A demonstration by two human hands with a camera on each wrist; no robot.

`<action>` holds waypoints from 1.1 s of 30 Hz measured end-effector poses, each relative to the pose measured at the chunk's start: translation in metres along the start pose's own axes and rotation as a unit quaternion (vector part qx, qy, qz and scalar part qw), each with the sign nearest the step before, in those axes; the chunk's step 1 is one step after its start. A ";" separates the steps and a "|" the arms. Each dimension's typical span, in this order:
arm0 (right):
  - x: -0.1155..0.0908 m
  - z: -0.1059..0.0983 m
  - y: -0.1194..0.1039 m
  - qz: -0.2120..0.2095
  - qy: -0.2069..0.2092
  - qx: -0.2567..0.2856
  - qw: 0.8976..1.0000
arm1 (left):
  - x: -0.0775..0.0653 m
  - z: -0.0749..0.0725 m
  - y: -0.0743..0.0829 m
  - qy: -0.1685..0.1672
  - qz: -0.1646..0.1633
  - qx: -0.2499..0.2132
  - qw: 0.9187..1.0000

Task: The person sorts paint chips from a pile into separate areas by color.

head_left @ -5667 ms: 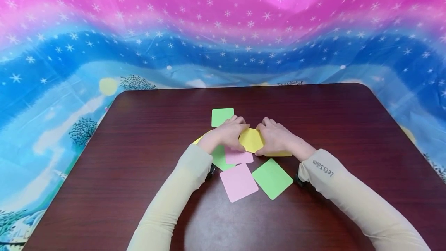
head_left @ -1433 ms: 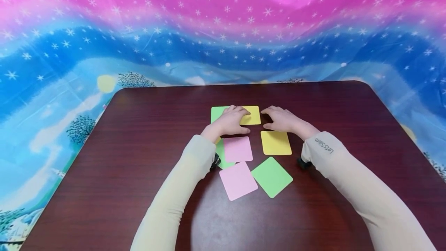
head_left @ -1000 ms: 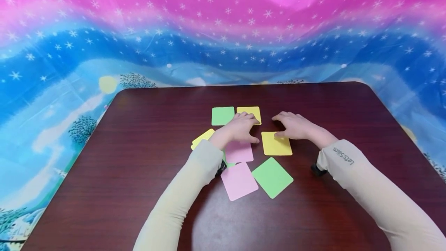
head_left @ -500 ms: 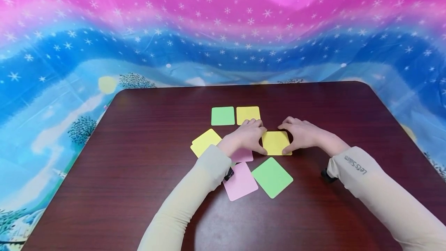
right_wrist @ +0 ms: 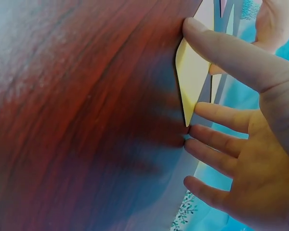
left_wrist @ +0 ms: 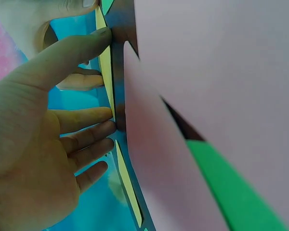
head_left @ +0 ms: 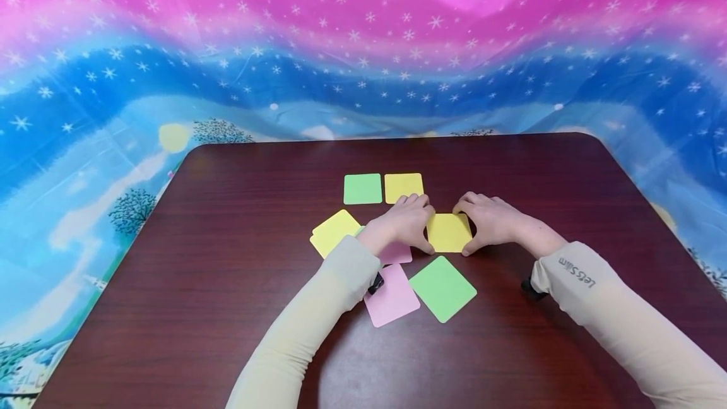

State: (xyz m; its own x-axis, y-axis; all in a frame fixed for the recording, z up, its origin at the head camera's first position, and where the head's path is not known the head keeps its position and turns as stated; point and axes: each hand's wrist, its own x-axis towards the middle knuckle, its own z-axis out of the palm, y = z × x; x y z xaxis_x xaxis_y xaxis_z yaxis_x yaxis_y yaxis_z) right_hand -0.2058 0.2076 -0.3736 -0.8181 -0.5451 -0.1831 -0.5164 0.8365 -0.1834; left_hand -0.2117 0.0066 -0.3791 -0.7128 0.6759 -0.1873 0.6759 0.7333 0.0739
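A square yellow card [head_left: 449, 233] lies flat on the dark table, framed by both hands. My left hand [head_left: 402, 225] touches its left edge with thumb and fingertips, partly covering a pink card [head_left: 396, 253]. At the opposite edge rests my right hand [head_left: 491, 223], thumb near the front corner and fingertips near the back one. The right wrist view shows this yellow card [right_wrist: 195, 67] between the thumb and the fairly straight fingers of the right hand [right_wrist: 250, 163]. In the left wrist view, the left hand [left_wrist: 33, 144] likewise has its fingers extended.
At the back, a green card [head_left: 363, 189] and another yellow card [head_left: 404, 188] lie side by side. Overlapping yellow cards [head_left: 335, 232] lie left of the left hand. Nearer are a pink card [head_left: 392, 298] and a tilted green card [head_left: 443, 289]. A patterned cloth [head_left: 363, 49] hangs behind the table [head_left: 227, 207].
A yellow card held between both hands earlier now lies beside the back green card. Both hands have left it and moved nearer and rightward to the other yellow card; they barely move lately.
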 end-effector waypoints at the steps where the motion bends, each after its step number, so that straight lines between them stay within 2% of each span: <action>1: 0.000 0.000 -0.001 0.000 0.000 -0.001 1.000 | 0.000 0.000 0.000 0.000 0.000 -0.003 1.000; 8: 0.001 -0.004 -0.006 0.000 -0.009 -0.008 1.000 | 0.003 0.001 -0.001 -0.005 -0.005 -0.019 1.000; 19: 0.001 -0.006 -0.007 0.002 -0.006 -0.013 1.000 | 0.005 0.003 -0.008 0.008 -0.006 -0.026 1.000; 26: 0.013 -0.008 -0.009 0.005 0.012 -0.036 0.999 | 0.004 -0.001 -0.017 0.018 -0.012 -0.021 1.000; 33: 0.025 -0.011 -0.013 0.011 0.003 -0.038 0.999 | 0.002 -0.004 -0.031 0.019 -0.027 -0.039 0.999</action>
State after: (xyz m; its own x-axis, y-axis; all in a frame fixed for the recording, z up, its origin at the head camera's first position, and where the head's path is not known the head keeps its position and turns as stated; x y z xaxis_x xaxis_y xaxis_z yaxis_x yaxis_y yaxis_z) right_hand -0.2223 0.1834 -0.3649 -0.8312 -0.5259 -0.1804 -0.5154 0.8505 -0.1045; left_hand -0.2352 -0.0147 -0.3782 -0.7556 0.6364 -0.1550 0.6208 0.7713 0.1404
